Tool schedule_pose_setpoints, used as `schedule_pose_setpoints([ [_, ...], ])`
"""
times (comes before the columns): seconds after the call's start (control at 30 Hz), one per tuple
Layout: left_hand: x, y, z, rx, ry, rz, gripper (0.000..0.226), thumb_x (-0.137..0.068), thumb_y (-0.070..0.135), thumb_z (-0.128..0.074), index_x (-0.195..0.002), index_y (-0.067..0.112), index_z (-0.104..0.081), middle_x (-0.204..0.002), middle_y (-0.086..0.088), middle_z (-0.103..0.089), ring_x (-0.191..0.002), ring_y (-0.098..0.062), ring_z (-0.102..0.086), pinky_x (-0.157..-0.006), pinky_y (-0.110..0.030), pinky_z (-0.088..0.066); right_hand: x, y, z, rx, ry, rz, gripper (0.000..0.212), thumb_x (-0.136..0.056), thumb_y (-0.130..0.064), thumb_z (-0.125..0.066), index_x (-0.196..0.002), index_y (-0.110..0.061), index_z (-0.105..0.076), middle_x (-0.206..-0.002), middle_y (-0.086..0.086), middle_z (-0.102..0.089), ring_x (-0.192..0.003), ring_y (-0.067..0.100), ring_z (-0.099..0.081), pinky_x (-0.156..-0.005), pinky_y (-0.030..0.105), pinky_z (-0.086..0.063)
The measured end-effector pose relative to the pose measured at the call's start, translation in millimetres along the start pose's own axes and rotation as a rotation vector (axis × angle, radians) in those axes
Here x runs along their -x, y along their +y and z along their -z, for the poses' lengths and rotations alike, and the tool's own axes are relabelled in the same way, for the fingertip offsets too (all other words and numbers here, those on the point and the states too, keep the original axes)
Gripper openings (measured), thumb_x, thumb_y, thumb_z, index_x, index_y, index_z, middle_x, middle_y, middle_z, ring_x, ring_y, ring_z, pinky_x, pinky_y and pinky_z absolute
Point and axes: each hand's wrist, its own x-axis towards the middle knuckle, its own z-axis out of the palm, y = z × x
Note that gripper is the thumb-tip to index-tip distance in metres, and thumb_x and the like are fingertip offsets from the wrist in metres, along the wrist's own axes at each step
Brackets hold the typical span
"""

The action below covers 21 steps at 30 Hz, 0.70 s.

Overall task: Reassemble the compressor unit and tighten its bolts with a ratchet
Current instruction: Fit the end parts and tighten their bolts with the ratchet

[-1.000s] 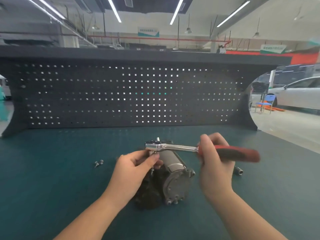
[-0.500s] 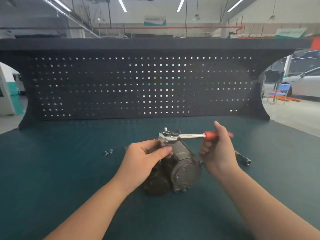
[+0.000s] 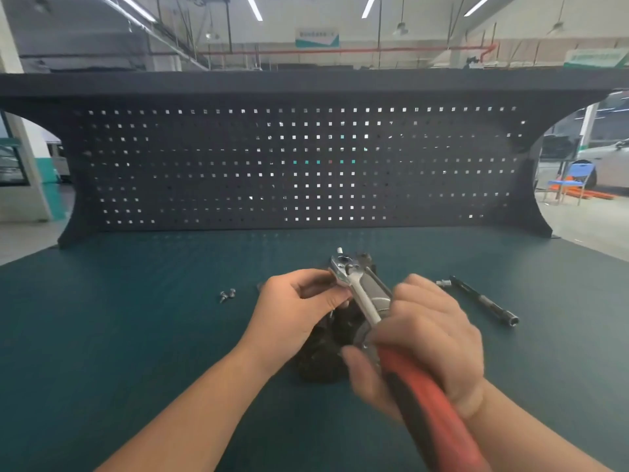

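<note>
Head view shows the biggest change in the ratchet: half a second ago its red handle pointed out toward 3 o'clock, and now it has swung round to about 5 o'clock, aimed back at the person. The head has stayed seated on top of the compressor unit, so this reads as one stroke of tightening a bolt, or possibly the return swing; which of the two cannot be told. More strokes are likely needed.

The counter, a dark teal mat, carries the compressor unit at its centre, in front of a black pegboard at 12 o'clock. The unit is a dark, grimy body with a lighter metal cylinder lying along it, largely hidden by both hands.

The right hand is wrapped around the red handle, blurred with motion. The left hand is curled at the ratchet head, fingertips pinching near the socket and steadying it against the unit.

At 2 o'clock of the unit lies a dark extension bar. At 9 o'clock, well apart, rest two loose bolts, so assembly looks unfinished
</note>
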Motion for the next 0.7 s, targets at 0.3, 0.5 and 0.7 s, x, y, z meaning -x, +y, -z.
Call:
schedule_pose_setpoints([
  [0.3, -1.5, 3.4, 3.0, -0.019, -0.029, 0.004, 0.014, -0.088, 0.011, -0.068, -0.083, 0.02, -0.078, -0.078, -0.001, -0.077, -0.073, -0.005, -0.071, -0.069, -0.01, -0.049, 6.8, 22.2, 16.2, -0.162, 0.378, -0.768, 0.011, -0.073, -0.034, -0.059, -0.069, -0.027, -0.051, -0.058, -0.017, -0.051, -0.051, -0.002, -0.043, -0.053, 0.014, -0.035],
  [0.5, -0.1, 3.3, 1.3, -0.068, -0.059, -0.027, 0.017, -0.09, 0.009, -0.066, -0.085, 0.022, -0.077, -0.077, -0.001, -0.076, -0.075, -0.006, -0.07, -0.075, -0.015, -0.053, 17.0, 17.3, 38.1, -0.705, 0.808, -1.313, 0.029, -0.081, -0.026, -0.068, -0.063, -0.021, -0.046, -0.057, 0.002, -0.056, -0.045, 0.012, -0.034, -0.042, 0.021, -0.024],
  [0.7, 2.5, 0.8, -1.7, -0.022, -0.003, -0.037, 0.011, -0.087, 0.012, -0.07, -0.089, 0.021, -0.076, -0.08, 0.002, -0.077, -0.073, -0.007, -0.07, -0.069, -0.012, -0.05, 4.9, -74.5, 11.7, 0.069, 0.436, -0.887, 0.022, -0.067, -0.042, -0.071, -0.071, -0.028, -0.055, -0.058, -0.007, -0.062, -0.046, 0.0, -0.052, -0.048, 0.01, -0.04],
])
